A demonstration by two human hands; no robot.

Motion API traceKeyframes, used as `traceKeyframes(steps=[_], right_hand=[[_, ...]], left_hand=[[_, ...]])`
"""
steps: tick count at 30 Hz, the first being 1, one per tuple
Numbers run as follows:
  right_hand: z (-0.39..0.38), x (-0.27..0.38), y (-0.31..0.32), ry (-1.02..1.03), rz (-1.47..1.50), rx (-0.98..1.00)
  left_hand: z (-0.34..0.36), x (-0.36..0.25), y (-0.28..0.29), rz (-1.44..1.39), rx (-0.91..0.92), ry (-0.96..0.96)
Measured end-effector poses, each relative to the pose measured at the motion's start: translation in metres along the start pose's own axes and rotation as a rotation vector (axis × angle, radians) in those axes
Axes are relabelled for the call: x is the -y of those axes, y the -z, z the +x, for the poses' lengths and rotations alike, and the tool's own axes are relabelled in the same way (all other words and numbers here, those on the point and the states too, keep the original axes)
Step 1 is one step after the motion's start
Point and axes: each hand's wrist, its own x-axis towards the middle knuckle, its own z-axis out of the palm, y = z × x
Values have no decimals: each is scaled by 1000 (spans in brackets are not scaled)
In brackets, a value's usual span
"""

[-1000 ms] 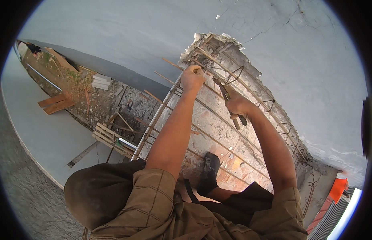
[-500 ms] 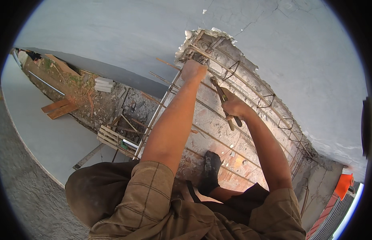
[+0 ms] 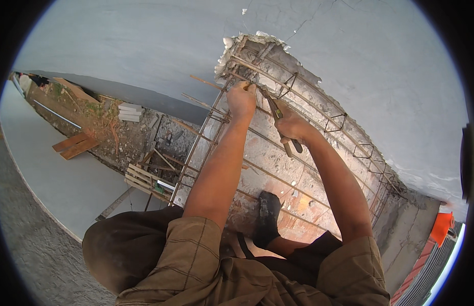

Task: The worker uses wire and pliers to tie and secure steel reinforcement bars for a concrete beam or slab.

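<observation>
My left hand (image 3: 241, 102) is closed in a pinch beside the steel reinforcing bars (image 3: 257, 70), near the broken upper corner of the wall opening. What lies between its fingers is too small to make out. My right hand (image 3: 294, 127) grips a pair of worn pincers (image 3: 273, 108) by the handles. The jaws of the pincers point up and to the left, close to my left fingertips. Whether the jaws have hold of anything cannot be seen.
Bars with bent stirrups (image 3: 335, 122) run along the broken edge of the grey wall (image 3: 380, 66). My dark shoe (image 3: 268, 217) stands among bars on the rough, dusty surface. Down on the left are a wooden pallet (image 3: 142, 178), boards (image 3: 76, 145) and rubble. An orange object (image 3: 441, 228) sits far right.
The pincers and my right hand have moved up and left, bringing the jaws near my left fingers. My left hand has turned, showing its thumb and fingertips. The view has shifted slightly.
</observation>
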Motion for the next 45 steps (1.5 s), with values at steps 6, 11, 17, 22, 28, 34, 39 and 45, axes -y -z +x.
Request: traceKeyframes(steps=[6,11,17,22,28,34,39,45], right_hand=[[-5,16,6,-57,31,-21],[5,6,5,60,385,82],[7,11,3,-59,524,165],[17,9,-4,-68,556,117],[24,10,-7,-23,674,210],[33,18,-1,-49,564,183],[41,21,-3,-70,586,181],[34,21,-9,-71,471,125]], left_hand=[[1,7,-7,-418,-13,51],[9,30,-5,-392,-34,-1],[-1,10,7,-600,71,114],[-2,14,8,-492,47,-23],[-2,21,10,-559,28,-18],[-5,22,1,-492,-39,-75],[-2,28,-5,-419,-136,-123],[-3,28,-9,-391,-150,-114]])
